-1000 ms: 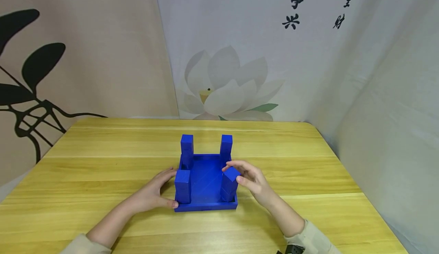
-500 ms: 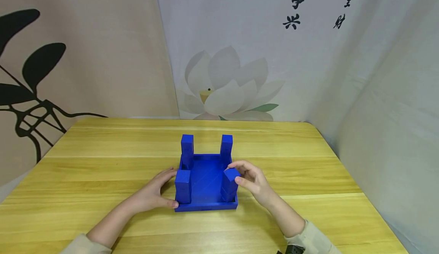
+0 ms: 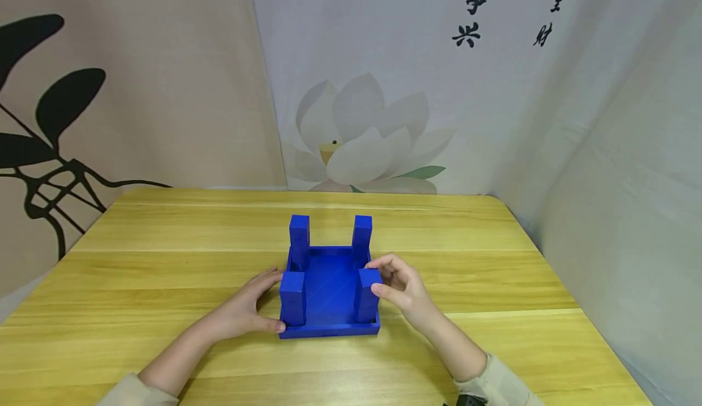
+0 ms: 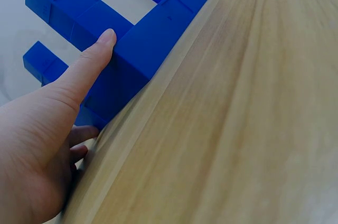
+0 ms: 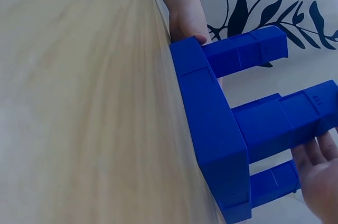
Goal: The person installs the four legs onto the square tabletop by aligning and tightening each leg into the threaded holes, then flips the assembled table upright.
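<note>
A shallow blue tray [image 3: 329, 293] with a raised rim lies on the table, a square blue post standing at each corner. My left hand [image 3: 238, 314] holds the tray's left side, thumb on the near-left corner by the near-left post [image 3: 293, 299]. At the near-right corner, my right hand [image 3: 404, 293] pinches the top of the near-right post [image 3: 365, 299] between thumb and fingers. That post [image 5: 288, 123] shows seams between stacked sections in the right wrist view. Farther back stand the far-left post [image 3: 299, 241] and the far-right post [image 3: 361, 238].
The wooden table [image 3: 164, 259] stretches out on every side of the tray. Behind it hangs a pale cloth backdrop [image 3: 384, 28] printed with a lotus, leaves and characters. Another cloth [image 3: 631, 180] borders the table's right side.
The near-right post's top has turned from an angled position to line up square with the tray. My right thumb has shifted slightly left with it. My left hand and the tray keep still.
</note>
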`<state>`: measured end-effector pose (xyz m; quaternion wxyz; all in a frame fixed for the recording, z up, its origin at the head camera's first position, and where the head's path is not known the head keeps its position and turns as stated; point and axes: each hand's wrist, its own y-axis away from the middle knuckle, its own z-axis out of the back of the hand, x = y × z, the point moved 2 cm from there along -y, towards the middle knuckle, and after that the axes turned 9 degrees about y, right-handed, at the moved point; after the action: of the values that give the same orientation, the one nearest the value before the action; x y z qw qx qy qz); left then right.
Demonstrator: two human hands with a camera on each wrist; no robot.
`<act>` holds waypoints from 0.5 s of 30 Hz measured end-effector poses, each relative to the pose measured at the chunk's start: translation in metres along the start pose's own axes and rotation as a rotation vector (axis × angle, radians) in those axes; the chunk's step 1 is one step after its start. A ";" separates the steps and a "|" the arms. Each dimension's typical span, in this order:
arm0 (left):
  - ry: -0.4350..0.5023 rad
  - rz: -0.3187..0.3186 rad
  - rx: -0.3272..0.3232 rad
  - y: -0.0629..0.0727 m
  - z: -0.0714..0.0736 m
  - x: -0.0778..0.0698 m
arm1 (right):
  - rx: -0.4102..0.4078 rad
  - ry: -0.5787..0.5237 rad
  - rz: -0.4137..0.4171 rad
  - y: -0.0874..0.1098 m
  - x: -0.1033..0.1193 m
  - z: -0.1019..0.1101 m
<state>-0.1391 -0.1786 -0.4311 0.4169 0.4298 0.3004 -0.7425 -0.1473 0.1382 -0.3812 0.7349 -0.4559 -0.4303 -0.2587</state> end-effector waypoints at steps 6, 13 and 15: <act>0.001 -0.005 -0.002 0.000 0.000 0.001 | -0.022 -0.035 0.017 0.000 0.001 -0.002; -0.006 -0.012 -0.007 0.000 0.000 0.000 | -0.042 -0.059 0.022 0.000 -0.001 -0.003; -0.009 -0.014 -0.010 0.000 0.000 0.000 | -0.048 -0.057 0.027 -0.001 -0.001 -0.003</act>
<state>-0.1392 -0.1782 -0.4313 0.4152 0.4222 0.3052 -0.7458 -0.1470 0.1349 -0.3824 0.7147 -0.4863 -0.4386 -0.2456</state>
